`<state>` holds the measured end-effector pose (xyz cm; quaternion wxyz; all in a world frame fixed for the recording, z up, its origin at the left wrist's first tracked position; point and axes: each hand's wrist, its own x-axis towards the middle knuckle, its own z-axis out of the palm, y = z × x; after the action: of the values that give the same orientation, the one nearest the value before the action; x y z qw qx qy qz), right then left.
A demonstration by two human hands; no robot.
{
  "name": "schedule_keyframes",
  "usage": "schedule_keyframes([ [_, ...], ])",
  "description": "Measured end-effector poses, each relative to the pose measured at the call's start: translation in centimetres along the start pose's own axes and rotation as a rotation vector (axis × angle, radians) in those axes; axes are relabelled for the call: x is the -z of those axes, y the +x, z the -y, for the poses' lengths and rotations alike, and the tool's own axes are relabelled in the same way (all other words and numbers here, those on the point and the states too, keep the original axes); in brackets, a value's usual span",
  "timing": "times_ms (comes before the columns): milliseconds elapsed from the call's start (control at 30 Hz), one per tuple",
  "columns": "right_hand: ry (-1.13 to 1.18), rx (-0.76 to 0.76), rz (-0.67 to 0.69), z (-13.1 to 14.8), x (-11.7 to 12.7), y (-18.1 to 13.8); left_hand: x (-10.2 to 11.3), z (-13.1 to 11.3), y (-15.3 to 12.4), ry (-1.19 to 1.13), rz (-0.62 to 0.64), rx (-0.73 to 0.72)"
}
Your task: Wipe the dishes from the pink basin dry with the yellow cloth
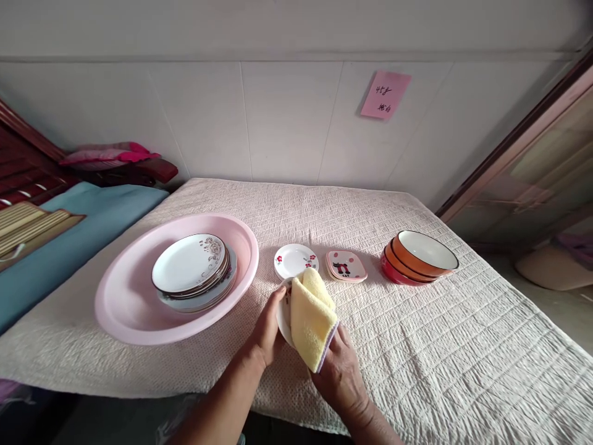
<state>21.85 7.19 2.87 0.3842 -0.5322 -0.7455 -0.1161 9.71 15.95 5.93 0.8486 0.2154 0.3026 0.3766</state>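
Note:
My left hand (269, 327) grips a small white plate (284, 321) by its left edge, thumb on the rim. Over the right part of that plate lies a yellow cloth (312, 318) with a purple edge, held by my right hand (340, 371), whose fingers are partly hidden under it. Just beyond my hands rests a white plate with red flowers (293, 261). To its right sits a squarish pink dish with a cat picture (346, 267), apparently stacked on another.
A pink basin (125, 324) at left holds a stack of plates (185, 266) with floral rims. Stacked orange and red bowls (419, 256) stand at right. A quilted cloth (463, 334) covers the table. A pink note (386, 94) hangs on the wall.

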Motion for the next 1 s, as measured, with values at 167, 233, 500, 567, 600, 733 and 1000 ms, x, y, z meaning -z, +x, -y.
schedule_keyframes([
  [167,-0.017,0.019,0.017,-2.3,0.3,-0.8,-0.4,-0.9,-0.5,0.012,-0.014,0.071],
  [233,-0.022,0.020,0.013,-2.6,0.3,-1.1,-0.3,-0.8,-0.4,0.006,-0.018,0.083],
  [500,-0.034,0.002,0.009,-3.0,0.7,-0.5,-0.4,-1.2,-0.3,-0.009,-0.046,0.066],
  [567,-0.025,0.002,-0.001,-3.3,0.7,-0.4,-0.5,-1.4,-0.4,-0.004,-0.026,0.061],
  [600,-0.020,0.003,-0.008,-3.3,0.7,-0.4,-0.5,-1.4,-0.4,-0.001,-0.017,0.057],
  [733,0.007,0.002,-0.041,-3.3,0.8,-0.3,-0.7,-1.6,-0.6,0.001,-0.007,0.038],
  [1000,0.004,-0.089,-0.079,-2.5,0.0,-0.8,-1.4,1.1,-0.4,-0.008,0.016,-0.064],
])
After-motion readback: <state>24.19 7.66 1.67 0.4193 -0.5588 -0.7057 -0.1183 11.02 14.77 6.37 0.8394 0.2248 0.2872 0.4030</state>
